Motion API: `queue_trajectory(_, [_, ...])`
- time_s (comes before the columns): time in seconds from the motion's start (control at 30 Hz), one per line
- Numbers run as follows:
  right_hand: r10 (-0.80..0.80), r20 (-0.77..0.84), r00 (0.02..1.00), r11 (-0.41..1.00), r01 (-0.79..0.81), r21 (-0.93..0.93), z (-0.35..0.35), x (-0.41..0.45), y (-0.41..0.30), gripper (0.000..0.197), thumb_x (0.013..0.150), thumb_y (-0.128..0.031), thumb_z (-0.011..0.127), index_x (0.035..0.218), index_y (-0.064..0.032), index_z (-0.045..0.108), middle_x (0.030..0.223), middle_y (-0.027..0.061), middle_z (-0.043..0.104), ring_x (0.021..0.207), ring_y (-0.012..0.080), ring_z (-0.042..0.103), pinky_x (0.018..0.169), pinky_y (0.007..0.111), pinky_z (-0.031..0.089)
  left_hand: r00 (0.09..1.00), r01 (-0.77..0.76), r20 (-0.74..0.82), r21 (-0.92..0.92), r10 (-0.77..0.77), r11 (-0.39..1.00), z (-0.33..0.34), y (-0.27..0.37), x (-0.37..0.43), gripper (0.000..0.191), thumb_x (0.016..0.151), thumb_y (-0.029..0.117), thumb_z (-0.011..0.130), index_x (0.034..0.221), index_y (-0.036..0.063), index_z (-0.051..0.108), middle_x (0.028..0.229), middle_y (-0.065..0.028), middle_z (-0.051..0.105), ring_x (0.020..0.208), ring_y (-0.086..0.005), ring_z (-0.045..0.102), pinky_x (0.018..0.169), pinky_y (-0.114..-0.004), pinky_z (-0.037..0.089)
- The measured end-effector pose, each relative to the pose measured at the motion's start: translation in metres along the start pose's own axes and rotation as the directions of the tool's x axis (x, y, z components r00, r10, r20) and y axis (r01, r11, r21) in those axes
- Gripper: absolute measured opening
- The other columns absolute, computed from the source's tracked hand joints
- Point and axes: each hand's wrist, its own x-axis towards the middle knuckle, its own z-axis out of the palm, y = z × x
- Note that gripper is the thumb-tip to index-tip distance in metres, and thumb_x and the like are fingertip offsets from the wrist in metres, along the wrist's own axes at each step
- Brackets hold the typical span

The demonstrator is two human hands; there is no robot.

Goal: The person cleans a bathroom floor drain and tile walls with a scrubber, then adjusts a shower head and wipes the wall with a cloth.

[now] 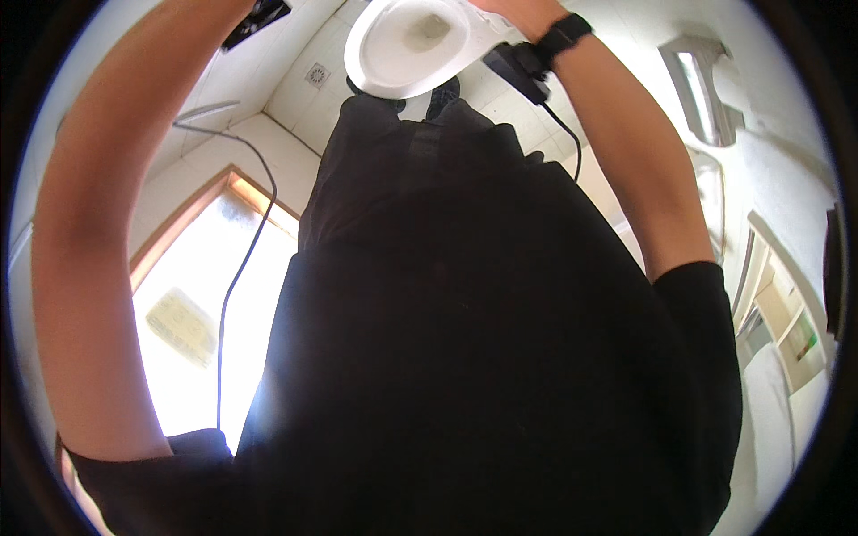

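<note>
A white toilet bowl stands at the top centre, right before me, with a dark outlet in its basin. My right hand reaches to the hinge end of the toilet, at the upper rim of the picture. Its fingers are mostly cut off, so any grip is hidden. Around that wrist is a black band, and a black box-shaped device with a cable is fixed by it. My left hand is out of view beyond the top edge; only the forearm shows. Near that wrist is another black device.
A square floor drain lies left of the toilet. Black cable hangs across a bright, wood-framed opening at left. A metal fixture juts from the right wall, with a pale-framed shelf or mirror below it in the picture.
</note>
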Motion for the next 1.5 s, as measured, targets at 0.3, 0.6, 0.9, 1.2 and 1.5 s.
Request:
queue_trajectory(0.3, [-0.097, 0.241, 0.966, 0.848, -0.047, 0.528, 0.033, 0.011, -0.023, 0.025, 0.089, -0.011, 0.068, 0.075, -0.0202, 0.050, 0.052, -0.0093, 0.034, 0.038, 0.0047, 0.029, 0.038, 0.024, 0.019, 0.970, -0.074, -0.227, 0.063, 0.086, 0.995, -0.011, -0.038, -0.032, 0.016, 0.086, 0.024, 0.062, 0.098, 0.0141, 0.057, 0.074, -0.0121, 0.069, 0.072, -0.0373, 0.070, 0.057, -0.048, 0.054])
queue_trajectory(0.6, [-0.026, 0.369, 0.929, 0.832, -0.184, 0.523, 0.023, 0.006, -0.030, 0.023, 0.092, -0.015, 0.069, 0.076, -0.0182, 0.052, 0.052, -0.0089, 0.037, 0.038, 0.0044, 0.029, 0.039, 0.024, 0.020, 0.959, 0.012, -0.283, 0.019, -0.006, 1.000, -0.009, -0.034, -0.039, 0.019, 0.084, 0.022, 0.066, 0.099, 0.0142, 0.057, 0.073, -0.0093, 0.069, 0.070, -0.0336, 0.070, 0.057, -0.045, 0.055])
queue_trajectory(0.9, [-0.314, 0.208, 0.926, 0.616, 0.366, -0.697, 0.009, 0.032, 0.004, 0.058, 0.085, -0.026, 0.074, 0.136, -0.0151, 0.048, 0.135, 0.0051, 0.057, 0.099, 0.0286, 0.069, 0.087, 0.040, 0.058, 0.843, 0.382, 0.021, -0.727, -0.538, 0.570, 0.071, 0.019, -0.069, 0.033, 0.080, 0.027, 0.073, 0.103, 0.0052, 0.064, 0.085, -0.0206, 0.070, 0.078, -0.0393, 0.070, 0.067, -0.046, 0.056])
queue_trajectory(1.2, [-0.786, 0.493, 0.374, -0.119, 0.691, -0.713, 0.018, -0.016, -0.005, 0.047, 0.085, -0.013, 0.073, 0.129, -0.0207, 0.061, 0.144, 0.0015, 0.052, 0.125, 0.0233, 0.057, 0.101, 0.038, 0.052, 0.787, 0.547, 0.594, -0.543, 0.170, -0.637, 0.022, 0.056, -0.099, 0.016, 0.087, 0.019, 0.074, 0.083, 0.0126, 0.060, 0.068, 0.0049, 0.050, 0.054, -0.0051, 0.045, 0.044, -0.018, 0.031])
queue_trajectory(1.5, [-0.422, 0.438, 0.794, 0.408, 0.598, -0.690, 0.017, -0.023, -0.024, 0.037, 0.076, -0.009, 0.076, 0.113, -0.0094, 0.068, 0.099, 0.0113, 0.073, 0.094, 0.0322, 0.070, 0.080, 0.040, 0.057, 0.822, 0.567, 0.542, -0.807, -0.174, 0.165, 0.006, 0.059, -0.090, 0.031, 0.080, 0.016, 0.075, 0.104, 0.0060, 0.060, 0.083, -0.0047, 0.065, 0.070, -0.0186, 0.064, 0.059, -0.033, 0.049])
